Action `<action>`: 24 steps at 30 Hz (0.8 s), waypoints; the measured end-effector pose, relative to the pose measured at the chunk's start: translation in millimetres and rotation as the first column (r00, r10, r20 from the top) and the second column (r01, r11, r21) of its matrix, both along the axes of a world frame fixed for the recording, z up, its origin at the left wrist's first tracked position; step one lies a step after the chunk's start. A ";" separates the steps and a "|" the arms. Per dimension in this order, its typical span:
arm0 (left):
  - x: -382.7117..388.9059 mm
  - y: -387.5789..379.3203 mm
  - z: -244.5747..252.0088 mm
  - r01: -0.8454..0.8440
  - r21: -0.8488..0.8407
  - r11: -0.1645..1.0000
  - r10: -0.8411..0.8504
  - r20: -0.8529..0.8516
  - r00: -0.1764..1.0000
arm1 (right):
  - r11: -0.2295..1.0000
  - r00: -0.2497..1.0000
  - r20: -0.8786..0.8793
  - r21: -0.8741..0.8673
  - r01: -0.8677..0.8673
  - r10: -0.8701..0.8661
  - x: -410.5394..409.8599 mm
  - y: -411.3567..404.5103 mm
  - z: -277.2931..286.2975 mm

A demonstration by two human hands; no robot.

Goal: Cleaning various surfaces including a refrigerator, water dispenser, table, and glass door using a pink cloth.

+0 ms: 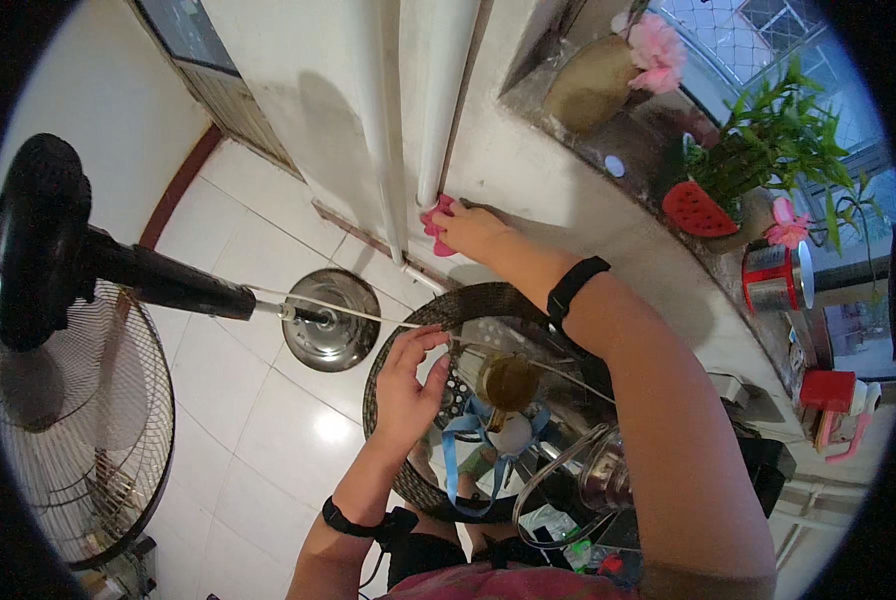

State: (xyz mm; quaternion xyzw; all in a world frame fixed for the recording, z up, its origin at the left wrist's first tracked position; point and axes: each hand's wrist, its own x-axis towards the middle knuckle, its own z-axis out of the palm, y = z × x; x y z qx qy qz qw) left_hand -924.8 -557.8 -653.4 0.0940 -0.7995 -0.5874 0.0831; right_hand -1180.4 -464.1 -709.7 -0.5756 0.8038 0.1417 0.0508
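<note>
My right hand (474,231) presses a pink cloth (442,244) to the wall, beside the foot of a white vertical pipe (448,97). Part of the cloth is hidden under the fingers. Over the left rim of a round glass-topped table (379,375) with a dark woven edge hovers my left hand (407,390), its thumb and fingers apart. A pale cord (350,310) runs from the fan behind its fingertips and on across the table. Whether the fingertips touch the cord is unclear.
A pedestal fan (43,247) with a round metal base (332,345) stands left. On the table are an amber mug (508,379), blue straps (450,457) and a clear vessel (605,476). The window ledge at right bears a leafy plant (778,139) and a can (770,277).
</note>
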 end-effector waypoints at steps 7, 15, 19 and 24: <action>26.9 9.6 -14.4 -0.015 0.079 0.997 0.000 0.190 0.982 | 0.998 0.983 0.173 0.006 0.068 -0.068 22.2 86.8 -8.8; 59.2 56.8 -20.3 0.109 0.070 0.992 -0.118 0.132 0.984 | 0.881 0.792 0.407 0.082 0.465 -0.456 79.0 300.1 -61.3; 84.1 74.0 -21.3 0.043 0.112 0.993 -0.065 0.208 0.976 | 0.751 0.665 0.391 0.117 0.650 -0.637 120.4 337.0 -28.3; 113.6 102.3 -10.1 0.016 -0.001 1.000 -0.016 0.116 0.993 | 0.525 0.456 0.294 0.229 0.820 -0.840 159.3 401.2 -19.9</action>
